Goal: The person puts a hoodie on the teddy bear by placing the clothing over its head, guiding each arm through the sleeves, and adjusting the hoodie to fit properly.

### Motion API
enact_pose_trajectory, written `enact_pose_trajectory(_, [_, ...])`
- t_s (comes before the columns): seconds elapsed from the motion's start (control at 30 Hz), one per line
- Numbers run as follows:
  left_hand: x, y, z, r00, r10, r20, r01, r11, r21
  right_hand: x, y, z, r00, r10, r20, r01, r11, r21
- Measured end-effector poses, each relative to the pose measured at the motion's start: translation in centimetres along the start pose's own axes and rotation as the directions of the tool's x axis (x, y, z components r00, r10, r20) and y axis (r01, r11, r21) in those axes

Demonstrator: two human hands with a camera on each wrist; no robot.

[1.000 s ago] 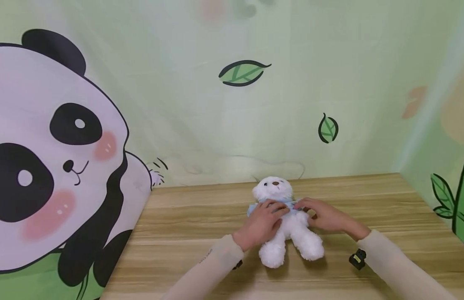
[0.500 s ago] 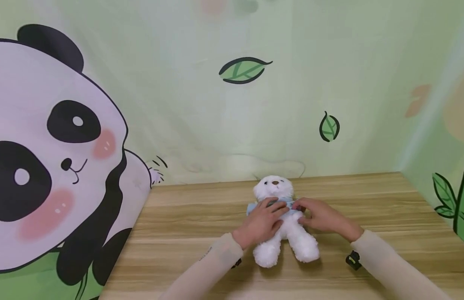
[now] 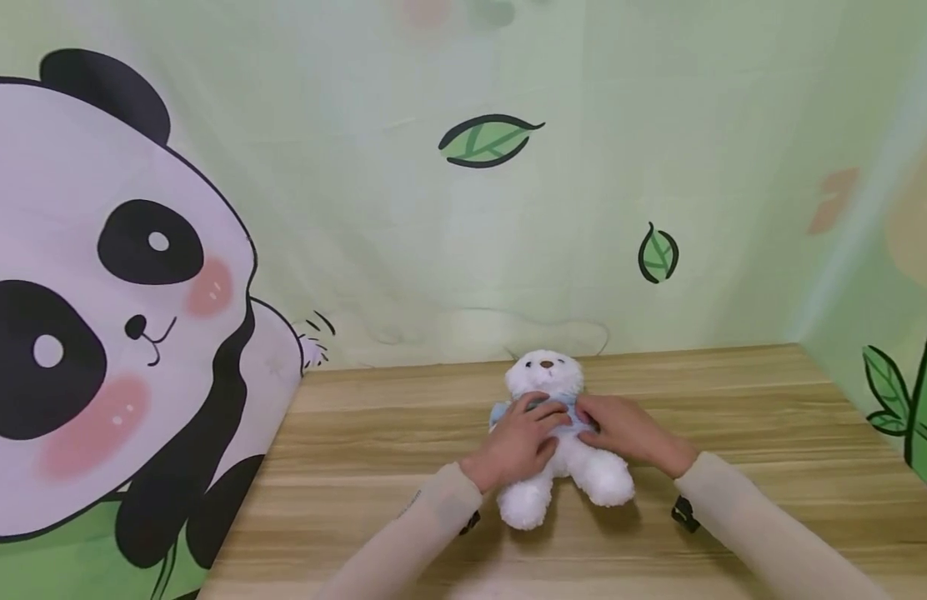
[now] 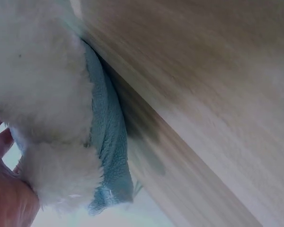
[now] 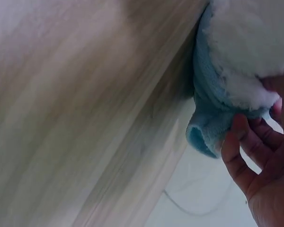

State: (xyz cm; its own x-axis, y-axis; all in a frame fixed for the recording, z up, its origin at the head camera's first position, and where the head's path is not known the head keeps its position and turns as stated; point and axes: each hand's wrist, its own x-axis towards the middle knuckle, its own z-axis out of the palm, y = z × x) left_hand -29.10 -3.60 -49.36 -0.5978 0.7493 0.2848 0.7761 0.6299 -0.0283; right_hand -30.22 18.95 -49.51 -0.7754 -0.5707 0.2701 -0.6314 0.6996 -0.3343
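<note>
A white plush teddy bear (image 3: 544,379) in a blue garment (image 5: 210,130) lies face up on the wooden table, its head toward the back edge. My left hand (image 3: 514,443) rests across its chest and belly, the fingers loosely bent over the front of the garment. On the opposite side, my right hand (image 3: 630,429) pinches the garment at the bear's side, thumb toward the fur. In the right wrist view the fingers (image 5: 234,151) are curled at a loose blue sleeve. White fur and the garment's hem fill much of the left wrist view; the bear's arms are mostly hidden.
The wooden table (image 3: 373,467) runs back to a pale green cloth backdrop (image 3: 343,208) printed with leaves and a big panda (image 3: 163,325). A small black device (image 3: 684,514) sits under the right wrist. The bear's head lies close to the table's back edge.
My right hand has moved left and in against the bear's side, gathering the garment. The bear's legs have swung slightly left. My left hand stays on the chest, shifted a little left.
</note>
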Motion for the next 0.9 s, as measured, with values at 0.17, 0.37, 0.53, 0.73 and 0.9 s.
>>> enact_pose_trajectory(0.17, [0.0,-0.3,0.4,0.999,0.031,-0.036,-0.031,0.999,0.017,0.5,-0.1,1.4,0.998,0.019,-0.053,-0.025,0.994,-0.109])
enact_pose_trajectory(0.37, [-0.2,-0.3,0.6,1.0,0.012,-0.026,-0.012,1.0,0.018,1.1,-1.6,2.6,0.982,0.086,-0.169,-0.127,0.961,-0.247])
enact_pose_trajectory(0.53, [-0.2,-0.4,0.6,1.0,0.001,-0.028,-0.001,1.0,0.018,0.4,-1.3,1.7,0.994,0.034,-0.102,-0.047,0.99,-0.131])
enact_pose_trajectory(0.73, [-0.3,-0.4,0.7,0.999,-0.029,-0.019,0.029,0.999,0.014,-0.1,-0.9,1.1,0.999,-0.013,-0.051,0.008,0.996,-0.085])
enact_pose_trajectory(0.9, [-0.2,-0.1,0.7,1.0,-0.015,-0.024,0.015,1.0,0.027,0.6,-1.5,1.8,0.991,0.077,-0.108,-0.101,0.967,-0.232])
